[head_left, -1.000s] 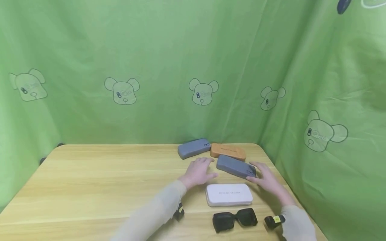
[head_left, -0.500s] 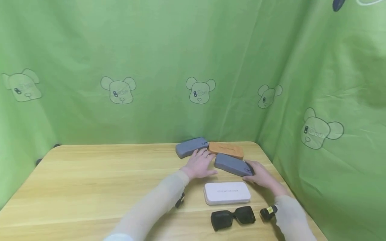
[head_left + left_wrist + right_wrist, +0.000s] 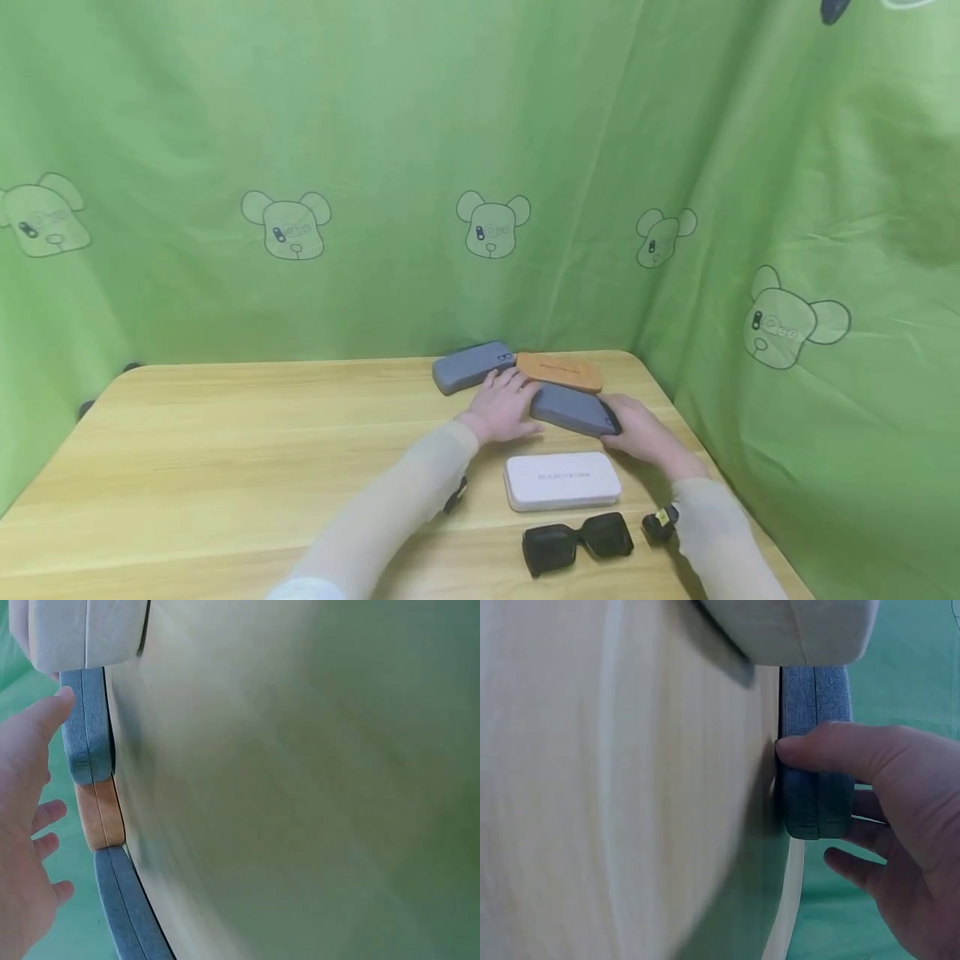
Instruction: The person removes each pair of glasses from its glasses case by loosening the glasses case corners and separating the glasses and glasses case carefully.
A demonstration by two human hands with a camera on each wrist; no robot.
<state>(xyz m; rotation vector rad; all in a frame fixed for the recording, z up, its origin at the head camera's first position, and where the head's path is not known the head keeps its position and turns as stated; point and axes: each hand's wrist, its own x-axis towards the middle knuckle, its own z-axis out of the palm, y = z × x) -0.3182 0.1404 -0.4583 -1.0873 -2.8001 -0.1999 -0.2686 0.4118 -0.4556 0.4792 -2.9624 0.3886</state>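
Note:
My right hand [image 3: 643, 431] holds the right end of the front grey-blue glasses case [image 3: 568, 408]. In the right wrist view its thumb [image 3: 821, 746] presses the case's near side, and the other fingers reach behind it. My left hand [image 3: 504, 408] is at the same case's left end, fingers spread and palm down. The left wrist view has the left thumb [image 3: 56, 709] overlapping the case [image 3: 90, 742], the other fingers apart and curled round nothing. Nearer to me lies a white glasses case [image 3: 562, 481] with lettering on its lid, and in front of that, black sunglasses [image 3: 577, 543].
Behind the front case, an orange glasses case [image 3: 558, 372] and another grey-blue case [image 3: 474, 367] lie near the far edge of the wooden table [image 3: 247, 467]. Green curtains [image 3: 390, 292] hang close behind the table and along its right side.
My right hand has moved left and closed on the case's right end. My left hand has shifted slightly forward and right, toward the case's left end. The view has turned slightly right.

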